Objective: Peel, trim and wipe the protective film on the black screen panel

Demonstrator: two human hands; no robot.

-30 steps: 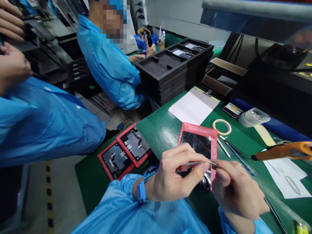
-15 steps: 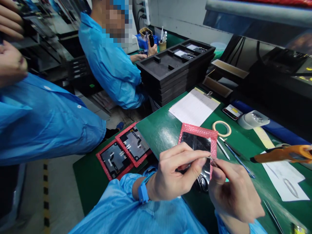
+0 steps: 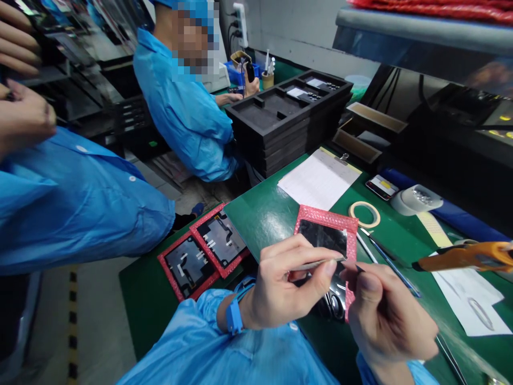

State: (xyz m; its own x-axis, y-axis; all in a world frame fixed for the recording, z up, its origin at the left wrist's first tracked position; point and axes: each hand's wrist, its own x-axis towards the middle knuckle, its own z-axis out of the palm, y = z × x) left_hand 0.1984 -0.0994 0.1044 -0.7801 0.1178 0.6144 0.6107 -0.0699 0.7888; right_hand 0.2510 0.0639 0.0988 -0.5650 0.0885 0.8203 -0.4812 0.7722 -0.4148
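My left hand (image 3: 286, 286) is closed in a pinch on thin metal tweezers (image 3: 320, 263), whose tips reach toward my right hand. My right hand (image 3: 387, 315) is closed too, thumb pressed against its fingers right at the tweezer tips; what it pinches is too small to make out. Both hands hover over a dark glossy panel (image 3: 324, 238) lying in a pink bubble-wrap sleeve (image 3: 326, 218) on the green table (image 3: 264, 214). A blue wrist strap (image 3: 233, 316) sits on my left wrist.
Two more panels in pink sleeves (image 3: 202, 248) lie at the table's left edge. A clipboard (image 3: 318, 179), tape ring (image 3: 364, 214), pens (image 3: 387, 256), orange tool (image 3: 467, 256) and stacked black foam trays (image 3: 286, 120) surround the spot. Co-workers in blue coats (image 3: 184, 107) are to the left.
My hands stayed over the panel with small shifts. The right hand's fingers have drawn slightly back from the tweezer tips and closed tighter.
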